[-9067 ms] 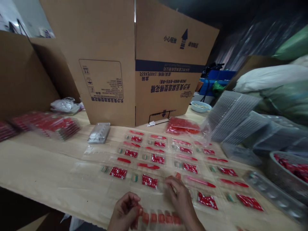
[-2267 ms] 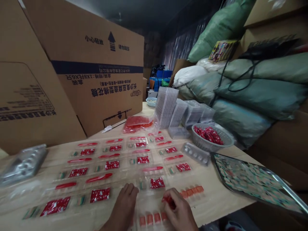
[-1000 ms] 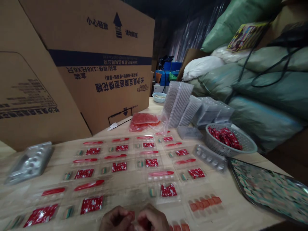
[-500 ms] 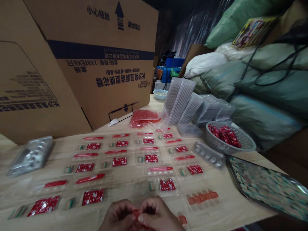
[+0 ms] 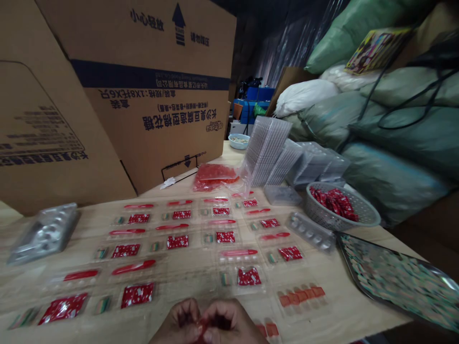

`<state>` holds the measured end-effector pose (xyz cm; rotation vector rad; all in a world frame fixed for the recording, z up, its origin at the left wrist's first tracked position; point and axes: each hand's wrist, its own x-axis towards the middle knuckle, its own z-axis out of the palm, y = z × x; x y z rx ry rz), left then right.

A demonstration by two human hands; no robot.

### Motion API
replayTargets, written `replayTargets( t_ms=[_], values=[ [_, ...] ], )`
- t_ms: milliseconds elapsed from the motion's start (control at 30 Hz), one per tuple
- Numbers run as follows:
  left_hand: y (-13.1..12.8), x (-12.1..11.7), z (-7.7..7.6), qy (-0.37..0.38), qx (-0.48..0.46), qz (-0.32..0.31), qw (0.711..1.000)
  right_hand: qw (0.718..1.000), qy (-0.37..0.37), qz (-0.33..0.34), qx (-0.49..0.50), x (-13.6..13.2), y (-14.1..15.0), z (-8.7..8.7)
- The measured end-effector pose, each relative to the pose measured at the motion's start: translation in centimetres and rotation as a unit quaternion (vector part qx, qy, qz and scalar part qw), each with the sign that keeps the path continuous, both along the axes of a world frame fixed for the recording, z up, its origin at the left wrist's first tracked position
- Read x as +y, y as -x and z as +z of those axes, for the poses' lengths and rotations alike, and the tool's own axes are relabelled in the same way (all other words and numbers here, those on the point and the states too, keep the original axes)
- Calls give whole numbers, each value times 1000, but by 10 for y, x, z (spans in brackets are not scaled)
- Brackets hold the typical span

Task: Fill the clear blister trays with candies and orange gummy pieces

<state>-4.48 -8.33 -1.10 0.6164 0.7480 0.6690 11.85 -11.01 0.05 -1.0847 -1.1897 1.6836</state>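
Note:
At the bottom edge, my left hand (image 5: 177, 322) and my right hand (image 5: 229, 322) are close together, both pinching a small red piece (image 5: 201, 329) whose kind is mostly hidden by the fingers. Just right of my right hand, partly cut off by the frame, lie orange-red translucent squares (image 5: 271, 328) in a clear tray. Beyond them sits another clear tray (image 5: 304, 308) with a row of such squares. Several clear trays in front of my hands each hold a red patterned packet (image 5: 249, 276), a red stick-like piece (image 5: 238, 252) and a striped piece (image 5: 225, 278).
Large cardboard boxes (image 5: 172, 110) stand at the back left. Stacked clear trays (image 5: 267, 150), a red plastic bag (image 5: 215, 177) and a basket (image 5: 369, 217) of red packets are farther back. A metal tray (image 5: 346, 258) of pale pieces lies right; a silvery pack (image 5: 45, 234) lies left.
My hands have shifted slightly lower, and their fingers have moved a little around the red piece. More of the orange-red squares beside my right hand now shows.

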Motion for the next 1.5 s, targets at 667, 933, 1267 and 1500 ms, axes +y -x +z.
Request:
replayTargets(
  t_ms=[667, 933, 1267, 1500],
  values=[
    [7, 54, 12, -436, 434, -53, 787, 781, -265, 108, -554, 88, -7, 8],
    [4, 56, 5, -525, 457, -52, 716, 957, -153, -99, -225, 65, -53, 12],
    [-49, 81, 4, -590, 501, -198, 601, 978, -28, -203, -35, 47, -45, -8],
    [-57, 79, 0, -584, 497, -222, 602, 952, 50, -257, 158, 44, -32, -14]
  ],
)
